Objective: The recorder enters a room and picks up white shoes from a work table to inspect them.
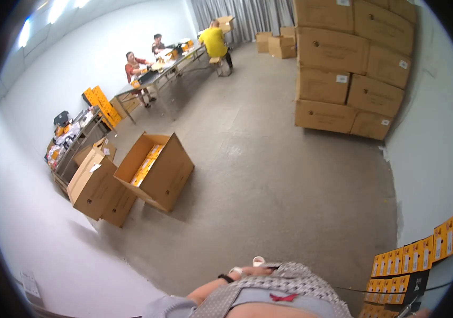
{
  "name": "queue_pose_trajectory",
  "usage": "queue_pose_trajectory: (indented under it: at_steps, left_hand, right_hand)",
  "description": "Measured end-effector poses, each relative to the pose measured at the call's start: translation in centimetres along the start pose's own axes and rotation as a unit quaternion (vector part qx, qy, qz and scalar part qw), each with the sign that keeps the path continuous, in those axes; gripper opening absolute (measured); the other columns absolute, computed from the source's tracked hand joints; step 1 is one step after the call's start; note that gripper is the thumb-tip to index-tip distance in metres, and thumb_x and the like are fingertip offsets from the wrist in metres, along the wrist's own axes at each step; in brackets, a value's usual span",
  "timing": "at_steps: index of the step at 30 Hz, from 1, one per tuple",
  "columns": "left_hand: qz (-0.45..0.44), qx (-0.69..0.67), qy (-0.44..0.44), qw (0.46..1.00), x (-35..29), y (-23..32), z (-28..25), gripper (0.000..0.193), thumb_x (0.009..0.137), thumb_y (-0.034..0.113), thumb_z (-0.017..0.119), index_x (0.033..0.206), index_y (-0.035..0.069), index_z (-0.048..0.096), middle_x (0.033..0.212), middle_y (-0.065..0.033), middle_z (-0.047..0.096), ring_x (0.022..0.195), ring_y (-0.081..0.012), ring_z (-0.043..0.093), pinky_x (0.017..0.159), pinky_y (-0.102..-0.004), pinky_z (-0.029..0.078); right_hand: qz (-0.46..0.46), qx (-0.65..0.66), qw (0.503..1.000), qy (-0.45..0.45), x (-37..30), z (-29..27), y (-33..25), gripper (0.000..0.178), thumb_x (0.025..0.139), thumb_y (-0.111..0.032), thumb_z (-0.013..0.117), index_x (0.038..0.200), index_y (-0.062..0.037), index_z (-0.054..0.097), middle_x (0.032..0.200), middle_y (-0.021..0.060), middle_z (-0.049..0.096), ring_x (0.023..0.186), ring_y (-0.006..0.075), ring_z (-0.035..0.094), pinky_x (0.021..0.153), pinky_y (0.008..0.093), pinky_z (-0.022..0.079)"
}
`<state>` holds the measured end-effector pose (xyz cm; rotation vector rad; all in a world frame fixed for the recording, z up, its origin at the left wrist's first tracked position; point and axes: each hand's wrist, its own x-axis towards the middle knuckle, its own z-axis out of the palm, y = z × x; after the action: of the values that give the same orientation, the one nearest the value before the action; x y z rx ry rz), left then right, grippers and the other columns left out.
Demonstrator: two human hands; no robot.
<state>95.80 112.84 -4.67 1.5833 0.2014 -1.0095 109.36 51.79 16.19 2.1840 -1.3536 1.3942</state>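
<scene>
My left hand [256,271], with a black band and a pale band at the wrist, lies against the front of my patterned garment [295,275]. Its fingers are partly hidden by the cloth, so whether they grip anything cannot be made out. Only a sliver of my right hand [421,314] shows at the lower right edge. It is next to stacked orange-and-black boxes [396,289], and a thin shiny object [407,308] is close to it. The fingers there are cut off by the frame.
An open carton [165,177] holding orange boxes stands left of centre, beside more cartons [95,183]. Large cartons [332,47] are piled high at right. People work at a long table [157,74] at the back; a cluttered table [75,139] stands along the left wall.
</scene>
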Motion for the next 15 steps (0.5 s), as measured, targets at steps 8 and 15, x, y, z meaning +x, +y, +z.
queue_pose_trajectory:
  at_steps: [8,15]
  left_hand:
    - [0.058,0.015,-0.047,0.997,-3.9,7.8,-17.6,0.052,0.098,0.038,0.036,0.134,0.001,0.042,0.134,-0.0145,0.048,0.125,-0.0263,0.043,0.104,-0.0330,0.032]
    - [0.116,0.135,0.060,0.982,-5.9,2.1,-37.2,0.046,0.099,0.030,0.034,0.136,0.004,0.040,0.134,-0.0151,0.048,0.124,-0.0244,0.045,0.104,-0.0309,0.032]
  right_hand:
    - [-0.117,0.062,0.837,-0.531,-21.0,-12.3,-19.4,0.029,0.090,-0.033,0.052,0.096,-0.0054,0.060,0.080,0.0108,0.064,0.072,0.0258,0.061,0.064,0.0403,0.050]
    - [-0.121,0.100,0.461,-0.873,-46.2,-16.9,-36.4,0.020,0.092,-0.024,0.051,0.099,-0.0074,0.058,0.081,0.0059,0.062,0.073,0.0177,0.058,0.063,0.0365,0.049]
